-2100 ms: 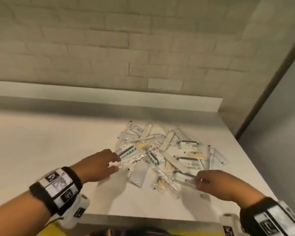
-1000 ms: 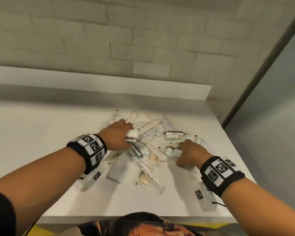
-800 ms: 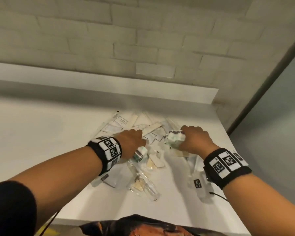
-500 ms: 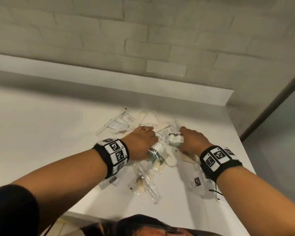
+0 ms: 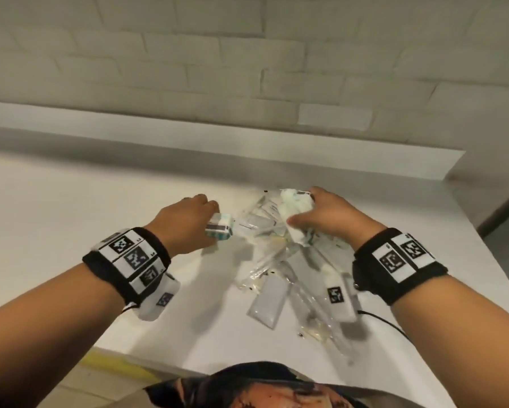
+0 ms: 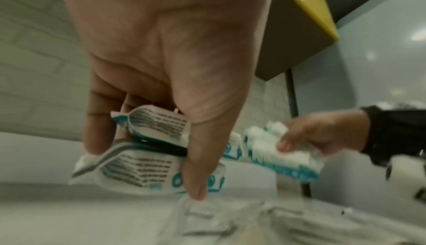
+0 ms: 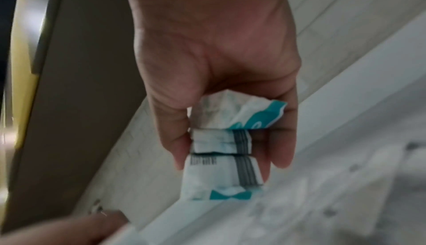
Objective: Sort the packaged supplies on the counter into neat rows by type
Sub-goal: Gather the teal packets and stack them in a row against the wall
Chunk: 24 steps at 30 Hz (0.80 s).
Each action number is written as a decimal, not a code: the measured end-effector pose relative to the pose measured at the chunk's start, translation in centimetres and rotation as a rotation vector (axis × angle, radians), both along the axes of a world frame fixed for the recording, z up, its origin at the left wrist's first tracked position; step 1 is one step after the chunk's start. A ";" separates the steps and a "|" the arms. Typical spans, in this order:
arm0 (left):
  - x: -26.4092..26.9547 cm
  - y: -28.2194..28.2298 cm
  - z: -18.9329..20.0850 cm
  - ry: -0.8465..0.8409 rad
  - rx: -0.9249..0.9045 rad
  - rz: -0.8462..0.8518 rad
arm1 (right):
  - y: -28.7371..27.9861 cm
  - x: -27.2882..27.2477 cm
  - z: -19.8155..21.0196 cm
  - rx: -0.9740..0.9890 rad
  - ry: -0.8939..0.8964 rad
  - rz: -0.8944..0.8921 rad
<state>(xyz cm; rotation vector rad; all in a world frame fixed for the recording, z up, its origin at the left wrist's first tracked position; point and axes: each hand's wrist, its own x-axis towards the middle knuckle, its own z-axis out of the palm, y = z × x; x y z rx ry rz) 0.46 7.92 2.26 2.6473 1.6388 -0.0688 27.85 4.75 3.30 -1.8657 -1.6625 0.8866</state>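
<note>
A loose pile of clear and white packets (image 5: pixel 272 263) lies on the white counter (image 5: pixel 70 219). My left hand (image 5: pixel 188 222) is left of the pile and grips two white-and-teal packs (image 5: pixel 220 228), stacked between thumb and fingers (image 6: pixel 147 156). My right hand (image 5: pixel 323 219) is over the far side of the pile and holds a bunch of the same white-and-teal packs (image 5: pixel 295 207), seen stacked in its fingers in the right wrist view (image 7: pixel 227 148). A flat white pouch (image 5: pixel 269 301) lies at the near side of the pile.
A low white ledge (image 5: pixel 218 139) and a brick wall (image 5: pixel 247 54) run behind the counter. The counter's right edge (image 5: pixel 488 260) drops to a grey floor. Its front edge (image 5: pixel 159 360) is close to my body. Bare counter stretches left of the pile.
Both hands have gathered white-and-teal packs out of the pile and lifted them. The left hand has drawn to the left of the pile; the right has stayed at its far side.
</note>
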 end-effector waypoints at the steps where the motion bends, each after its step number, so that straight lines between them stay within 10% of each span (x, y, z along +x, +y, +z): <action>1: -1.7 0.6 -0.6 0.045 -0.019 0.023 | 0.8 -2.5 -0.2 -0.014 0.103 0.023; 5: -6.2 1.7 -3.9 0.077 -0.145 0.048 | 3.1 -10.6 -2.2 -0.115 0.293 0.097; 11: -8.8 2.7 -6.0 0.010 -0.169 -0.068 | 4.3 -17.4 -5.7 -0.237 -0.231 0.085; 15: -8.0 2.8 -6.0 0.004 -0.167 -0.186 | 4.6 -15.9 -6.3 -0.166 -0.585 0.014; 24: -4.4 3.3 -4.4 -0.100 -0.360 -0.329 | 3.6 -10.5 -4.7 -0.157 -0.719 -0.152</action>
